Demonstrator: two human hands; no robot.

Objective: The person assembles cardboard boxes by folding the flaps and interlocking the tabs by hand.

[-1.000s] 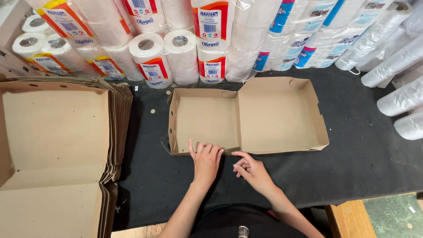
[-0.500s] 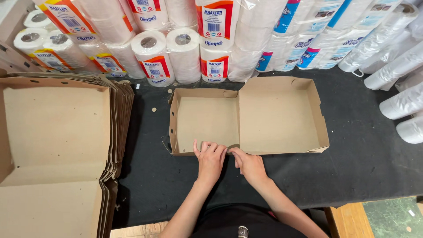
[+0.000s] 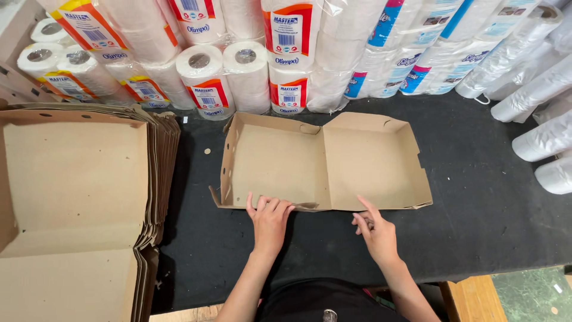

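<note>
An open brown cardboard clamshell box [image 3: 357,161] lies on the black table [image 3: 476,197], its left half with raised walls and its right half nearly flat. My left hand [image 3: 269,219] rests fingers-forward on the near flap of the left half, pressing it. My right hand [image 3: 374,229] hovers just in front of the right half's near edge, index finger pointing up at the flap and the other fingers curled, holding nothing.
A tall stack of flat unfolded boxes [image 3: 77,197] fills the left side. Packs of paper rolls [image 3: 238,65] line the back. Sleeves of white stacked cups [image 3: 536,113] lie at the right. A wooden edge [image 3: 465,298] shows bottom right.
My right hand has slid to the right along the box's near edge, away from my left hand. My left hand has stayed on the left half's front flap.
</note>
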